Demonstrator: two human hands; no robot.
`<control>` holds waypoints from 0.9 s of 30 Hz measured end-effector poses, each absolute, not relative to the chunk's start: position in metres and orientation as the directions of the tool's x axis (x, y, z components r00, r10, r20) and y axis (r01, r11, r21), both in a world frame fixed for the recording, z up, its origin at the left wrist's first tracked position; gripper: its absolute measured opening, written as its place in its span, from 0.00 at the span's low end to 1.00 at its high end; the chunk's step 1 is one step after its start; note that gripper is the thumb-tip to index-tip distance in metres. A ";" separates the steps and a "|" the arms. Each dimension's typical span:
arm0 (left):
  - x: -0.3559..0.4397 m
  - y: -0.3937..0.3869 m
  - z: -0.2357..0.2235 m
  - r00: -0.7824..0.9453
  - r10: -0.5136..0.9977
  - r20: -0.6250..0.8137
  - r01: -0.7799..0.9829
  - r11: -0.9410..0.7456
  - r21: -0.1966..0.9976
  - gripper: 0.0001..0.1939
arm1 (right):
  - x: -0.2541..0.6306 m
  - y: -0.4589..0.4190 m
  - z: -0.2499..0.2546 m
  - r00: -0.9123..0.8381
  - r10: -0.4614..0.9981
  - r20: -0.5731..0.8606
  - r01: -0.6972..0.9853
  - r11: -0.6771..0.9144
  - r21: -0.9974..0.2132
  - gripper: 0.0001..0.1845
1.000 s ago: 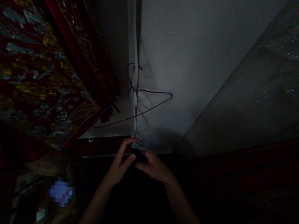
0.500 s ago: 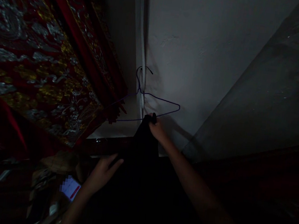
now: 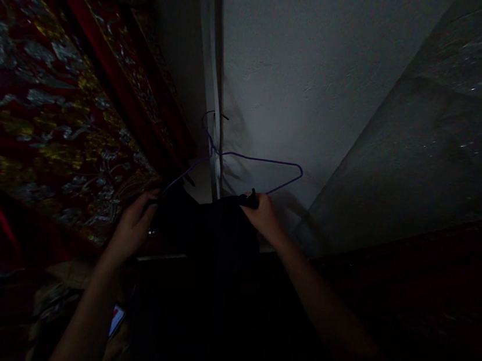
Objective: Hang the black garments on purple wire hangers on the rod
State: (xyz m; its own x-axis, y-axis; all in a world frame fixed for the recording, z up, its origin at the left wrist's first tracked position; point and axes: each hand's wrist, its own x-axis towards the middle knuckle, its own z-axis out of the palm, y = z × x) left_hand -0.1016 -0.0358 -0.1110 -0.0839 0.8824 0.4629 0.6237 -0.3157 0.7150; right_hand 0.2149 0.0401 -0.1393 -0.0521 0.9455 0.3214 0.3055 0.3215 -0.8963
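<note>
A black garment (image 3: 216,242) is spread between my two hands, its upper edge over the lower bar of a thin purple wire hanger (image 3: 265,160). My left hand (image 3: 136,220) grips the garment's top left corner, close to the hanger's left end. On the other side, my right hand (image 3: 263,214) pinches the top edge, just below the hanger's right arm. The hanger's hook is looped at a narrow pale upright strip (image 3: 213,66) against the wall. Darkness hides most of the cloth's folds and its exact kind.
Red fabric with gold and silver decoration (image 3: 77,119) hangs at the left. Behind the hanger is a pale wall (image 3: 305,83), with a shiny clear sheet (image 3: 440,129) on the right. A phone with a lit screen (image 3: 116,320) lies low, beside my left forearm.
My left hand has moved up and left and now holds the garment's corner. The top edge, bunched at my right hand before, is stretched wide across the hanger's lower bar.
</note>
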 end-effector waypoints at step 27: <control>-0.095 0.006 -0.052 -0.134 0.666 0.734 0.758 -0.409 0.508 0.12 | 0.338 0.039 -0.029 -0.454 0.887 -0.085 0.385 0.110 -0.916 0.18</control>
